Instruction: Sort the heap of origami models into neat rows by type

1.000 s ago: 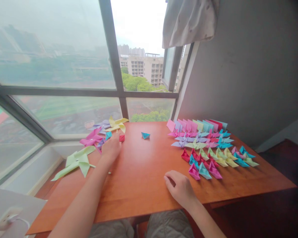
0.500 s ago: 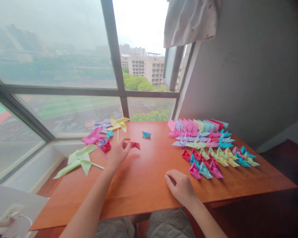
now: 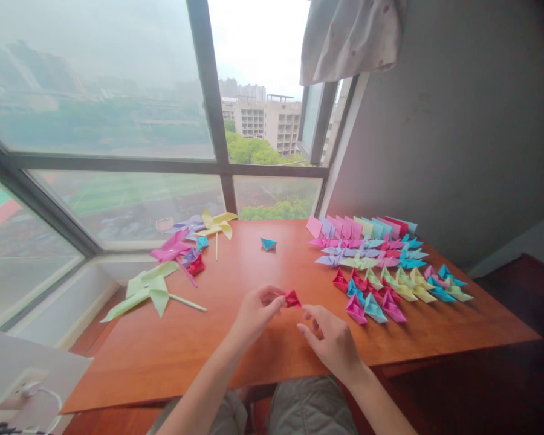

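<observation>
My left hand [image 3: 255, 312] pinches a small red folded paper piece [image 3: 292, 298] just above the wooden table [image 3: 236, 356], near its front middle. My right hand [image 3: 329, 338] is right beside it, fingers loosely curled and reaching toward the red piece, with fingertips close to it but holding nothing. To the right lie rows of several small folded paper boats [image 3: 381, 290] in pink, blue, green, yellow and purple. Behind them stand folded paper squares [image 3: 358, 228].
Paper pinwheels lie at the table's left: a green pinwheel [image 3: 147, 291], a pink pinwheel [image 3: 174, 249] and a yellow pinwheel [image 3: 215, 225]. A lone blue folded piece [image 3: 267, 244] sits at the back middle. Windows [image 3: 118, 121] run behind; a grey wall [image 3: 457, 133] stands at right.
My left hand carried the red paper piece from near the pinwheels back to the table's front middle. My right hand lifted from the table and moved up to meet it.
</observation>
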A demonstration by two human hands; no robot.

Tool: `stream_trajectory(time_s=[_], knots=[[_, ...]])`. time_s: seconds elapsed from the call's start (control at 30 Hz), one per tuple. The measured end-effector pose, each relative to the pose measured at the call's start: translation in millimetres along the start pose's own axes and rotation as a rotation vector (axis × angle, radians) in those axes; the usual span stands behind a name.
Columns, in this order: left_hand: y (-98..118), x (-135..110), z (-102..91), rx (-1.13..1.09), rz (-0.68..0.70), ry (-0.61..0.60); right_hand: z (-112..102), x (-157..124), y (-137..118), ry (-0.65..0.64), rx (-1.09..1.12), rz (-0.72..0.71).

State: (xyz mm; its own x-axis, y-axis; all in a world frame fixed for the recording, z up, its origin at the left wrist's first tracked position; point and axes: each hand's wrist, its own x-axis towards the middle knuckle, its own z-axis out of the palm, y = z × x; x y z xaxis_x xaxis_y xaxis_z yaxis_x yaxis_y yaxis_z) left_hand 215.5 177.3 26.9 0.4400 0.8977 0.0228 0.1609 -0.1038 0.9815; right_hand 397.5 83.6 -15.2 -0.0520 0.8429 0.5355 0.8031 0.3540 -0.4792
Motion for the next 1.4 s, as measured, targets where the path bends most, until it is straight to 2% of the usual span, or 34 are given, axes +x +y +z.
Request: stream_trajectory(time_s=[0.2,0.3,0.57,0.77,0.93,1.07,1.23,1.33,1.4], knots=[[0,-13,4.2,-0.087,-0.016,-0.073,1,-2,1,0.055,-0.015,-0.025],[-2,-16,0.5,-0.014,-0.014,-0.061,0,-1,0,0.069,-0.008,-0.039],[-6,-21,-5.9,0.247,0.083,-0.038,-6,1,-7,-0.003,-0.004,-0.078],[-3,-25,-6.4,0.305,0.124,-0.054,-6,0,-9,-0.053,-0.019,-0.096],[-11,-28,-14.3,0.239,0.089,0.027,-12,-2,-8,0.052,0.01,-0.057],[-16,-32,-16.4,0.196,0.08,0.085,-40,-8,8,0.172,-0.063,0.003],[-16,-34,-13.3,0.239,0.108,0.055,-104,-31,57,0.37,-0.357,0.15],[-16,-34,-12.7,0.244,0.112,0.047,-135,-54,91,0.398,-0.549,0.271],[-16,-34,-13.0,0.25,0.117,0.046,-146,-70,110,0.385,-0.634,0.333]])
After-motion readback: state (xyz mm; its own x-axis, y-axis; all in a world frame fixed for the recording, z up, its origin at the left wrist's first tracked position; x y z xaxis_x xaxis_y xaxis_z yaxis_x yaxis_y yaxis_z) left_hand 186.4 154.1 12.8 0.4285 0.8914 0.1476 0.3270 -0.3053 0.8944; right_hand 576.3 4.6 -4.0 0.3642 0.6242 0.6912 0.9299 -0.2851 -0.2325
